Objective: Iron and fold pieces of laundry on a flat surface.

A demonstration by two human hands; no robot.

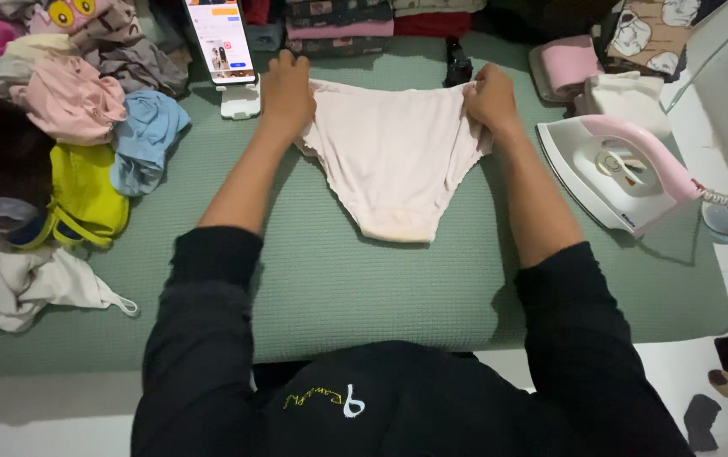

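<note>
Pink underwear (393, 156) lies mid-frame; my left hand (286, 93) and right hand (491, 97) pinch its waistband corners, stretching it flat on the green mat (338, 279).

Even, soft indoor light; faint shadows; sharp focus; slight edge distortion

One head-worn view, looking steeply down at your ironing mat.

You are wearing the only camera, and it is facing forward and downward over your own chest and black sleeves, taking in the green mat (364, 288) from its near edge to the far one. It is sitting close enough that your forearms are filling the middle of the frame. The far edge is cutting through a propped phone (220, 38) and folded stacks, the left edge is catching a clothes pile (68, 127), and the right is reaching past the iron (626, 169) to white floor. No second view is sharing this scene.
</note>
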